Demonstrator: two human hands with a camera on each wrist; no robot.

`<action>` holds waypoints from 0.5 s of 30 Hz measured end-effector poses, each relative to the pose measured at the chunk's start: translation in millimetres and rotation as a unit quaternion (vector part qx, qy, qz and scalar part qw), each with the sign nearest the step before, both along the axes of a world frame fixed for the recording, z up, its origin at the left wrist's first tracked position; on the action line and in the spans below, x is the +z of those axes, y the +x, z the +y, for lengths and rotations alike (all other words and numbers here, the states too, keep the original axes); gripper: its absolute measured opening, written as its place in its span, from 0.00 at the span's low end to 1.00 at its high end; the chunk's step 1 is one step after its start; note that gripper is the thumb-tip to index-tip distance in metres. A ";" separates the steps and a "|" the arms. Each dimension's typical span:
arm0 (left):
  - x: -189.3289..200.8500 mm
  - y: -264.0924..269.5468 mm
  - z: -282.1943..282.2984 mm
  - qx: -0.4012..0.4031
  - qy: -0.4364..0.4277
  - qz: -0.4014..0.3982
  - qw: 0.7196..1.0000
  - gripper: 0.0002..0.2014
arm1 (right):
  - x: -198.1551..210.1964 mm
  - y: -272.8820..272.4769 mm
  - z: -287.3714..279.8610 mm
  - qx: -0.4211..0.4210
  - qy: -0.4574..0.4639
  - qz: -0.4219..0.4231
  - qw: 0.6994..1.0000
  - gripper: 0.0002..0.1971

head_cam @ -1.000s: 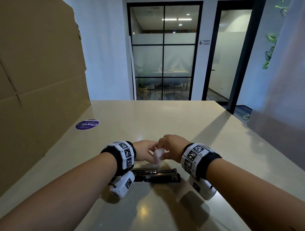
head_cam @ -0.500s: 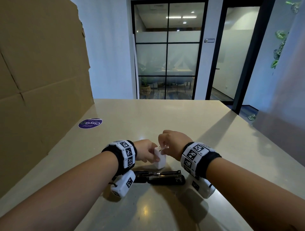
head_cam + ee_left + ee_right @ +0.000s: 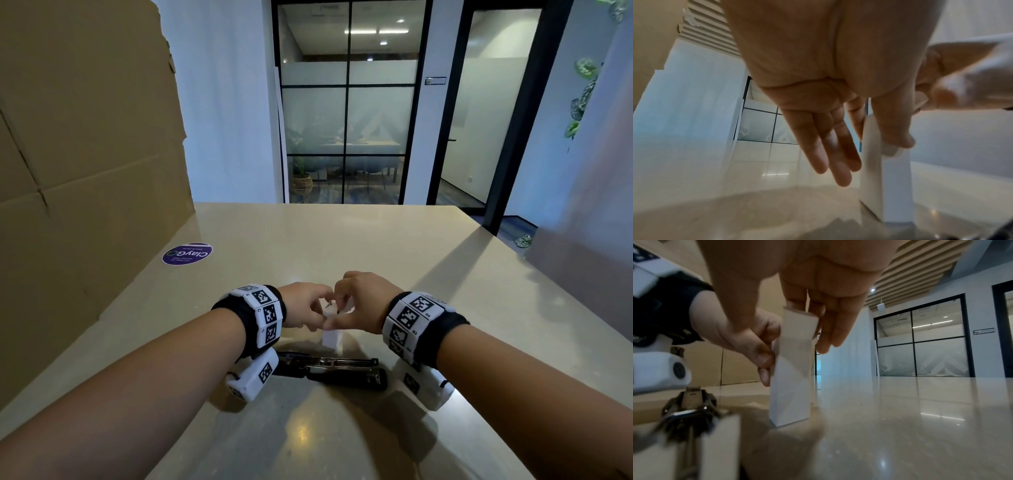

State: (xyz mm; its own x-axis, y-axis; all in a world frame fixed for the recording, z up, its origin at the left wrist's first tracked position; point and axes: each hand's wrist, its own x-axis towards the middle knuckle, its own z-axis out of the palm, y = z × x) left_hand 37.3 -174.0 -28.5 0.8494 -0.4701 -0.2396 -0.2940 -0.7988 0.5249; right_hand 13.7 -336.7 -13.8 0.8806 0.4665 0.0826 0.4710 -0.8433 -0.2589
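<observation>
A small white cardboard box (image 3: 331,337) stands upright on the beige table (image 3: 342,246), just beyond an opened black stapler (image 3: 335,371). My left hand (image 3: 318,318) pinches the box's (image 3: 894,186) upper side between thumb and forefinger, and its other fingers (image 3: 830,154) stay straight. From above, my right hand (image 3: 342,310) curls over the top end of the box (image 3: 791,386). Its fingertips (image 3: 824,337) sit at the top flap. In the right wrist view the stapler (image 3: 688,410) lies blurred in the near left corner.
A tall brown cardboard sheet (image 3: 85,171) stands along the table's left side. A round purple sticker (image 3: 187,254) lies on the table beside it. Beyond the far edge are a glass partition and a doorway.
The white box was held tilted between both hands; it now stands upright on the table. My right fingers have moved onto its top end.
</observation>
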 end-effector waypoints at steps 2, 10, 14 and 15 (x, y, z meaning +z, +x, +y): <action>1.2 0.4 -0.2 0.007 0.034 -0.034 0.999 0.20 | 2.1 -1.2 0.7 -0.024 -0.010 -0.006 1.000 0.17; 7.6 -3.4 -1.4 0.019 -0.031 -0.054 0.998 0.22 | -1.6 4.0 1.2 0.013 0.016 -0.011 1.000 0.12; 7.7 -8.4 -1.7 0.016 -0.058 -0.058 0.997 0.21 | -4.4 2.6 -2.5 0.015 0.029 -0.048 0.998 0.09; 7.8 -9.3 -2.1 0.015 -0.056 -0.062 0.996 0.21 | -4.9 2.2 -2.6 0.015 0.032 -0.060 0.998 0.09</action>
